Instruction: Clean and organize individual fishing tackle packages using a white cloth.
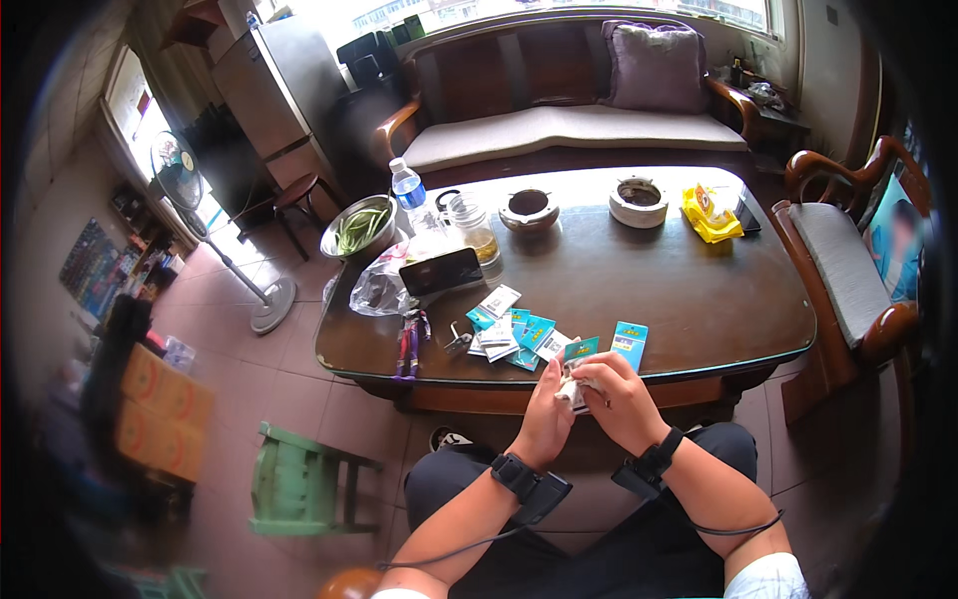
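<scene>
Just off the near edge of the dark coffee table [644, 284], my left hand [548, 419] and my right hand [617, 393] meet around a small teal-topped packet [581, 349] and some whitish material [570, 389]. Fingers of both hands are closed on these, and they hide most of them. One flat blue-and-white packet [629, 343] lies on the table just beyond my right hand. To the left of the hands is a loose pile of teal and white printed cards or packets [503, 329]. A small metal item [456, 341] and a purple figure-like object [409, 344] lie farther left.
A black phone [441, 272] leans by a glass jar [473, 228], a water bottle [408, 186] and a steel bowl of green beans [359, 228]. Two round ashtrays [529, 211] and a yellow wipes pack [709, 216] sit farther back. A green stool [299, 479] stands at lower left.
</scene>
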Tool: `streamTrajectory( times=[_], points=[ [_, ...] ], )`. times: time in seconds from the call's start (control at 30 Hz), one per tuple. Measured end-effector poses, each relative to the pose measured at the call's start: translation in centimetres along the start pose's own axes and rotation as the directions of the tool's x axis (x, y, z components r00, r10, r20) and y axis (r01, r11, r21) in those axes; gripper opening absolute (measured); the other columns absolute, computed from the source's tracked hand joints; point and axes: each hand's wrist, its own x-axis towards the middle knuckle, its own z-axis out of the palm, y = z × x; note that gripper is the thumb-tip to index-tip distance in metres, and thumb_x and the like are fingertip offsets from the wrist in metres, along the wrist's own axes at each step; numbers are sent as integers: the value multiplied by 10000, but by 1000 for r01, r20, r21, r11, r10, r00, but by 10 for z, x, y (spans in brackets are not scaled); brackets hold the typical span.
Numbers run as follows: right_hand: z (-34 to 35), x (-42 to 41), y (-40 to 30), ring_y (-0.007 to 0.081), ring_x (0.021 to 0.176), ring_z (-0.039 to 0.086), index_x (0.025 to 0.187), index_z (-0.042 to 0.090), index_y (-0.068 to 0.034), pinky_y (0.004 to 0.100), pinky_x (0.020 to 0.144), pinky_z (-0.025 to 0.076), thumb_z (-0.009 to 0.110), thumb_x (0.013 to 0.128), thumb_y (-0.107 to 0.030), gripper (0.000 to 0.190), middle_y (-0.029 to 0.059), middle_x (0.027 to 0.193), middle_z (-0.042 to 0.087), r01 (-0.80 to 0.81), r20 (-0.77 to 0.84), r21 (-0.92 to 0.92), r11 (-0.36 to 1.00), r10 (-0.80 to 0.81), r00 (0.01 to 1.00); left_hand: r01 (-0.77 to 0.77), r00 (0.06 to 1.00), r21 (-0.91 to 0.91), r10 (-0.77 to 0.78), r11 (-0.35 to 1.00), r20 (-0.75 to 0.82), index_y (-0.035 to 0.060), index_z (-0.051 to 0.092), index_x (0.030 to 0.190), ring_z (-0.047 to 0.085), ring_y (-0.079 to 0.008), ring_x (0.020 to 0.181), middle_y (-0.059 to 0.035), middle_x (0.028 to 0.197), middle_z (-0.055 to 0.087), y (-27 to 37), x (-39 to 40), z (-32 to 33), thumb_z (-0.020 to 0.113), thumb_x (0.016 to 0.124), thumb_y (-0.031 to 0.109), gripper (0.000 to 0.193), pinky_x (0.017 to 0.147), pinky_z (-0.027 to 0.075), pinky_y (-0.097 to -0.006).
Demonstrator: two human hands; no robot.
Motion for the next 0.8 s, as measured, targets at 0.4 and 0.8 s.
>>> streamTrajectory(
  times=[0.4,0.8],
  points=[
    [-1,-5,6,352,998,625,1024,649,-46,414,874,540,693,790,31,250,117,1030,631,91,190,-69,994,-76,979,165,986,-220,-155,961,63,93,480,1415,598,-240,1222,-102,1297,619,-11,3,-13,222,1118,474,548,1044,471,-411],
    [-2,1,-2,340,1006,622,1033,646,-56,411,865,537,692,799,22,250,115,1054,618,84,60,-148,985,-75,995,199,976,-228,-173,953,129,169,399,1519,519,-206,1321,-50,1422,547,-11,-7,-4,259,1127,392,472,1128,386,-388]
  ],
)
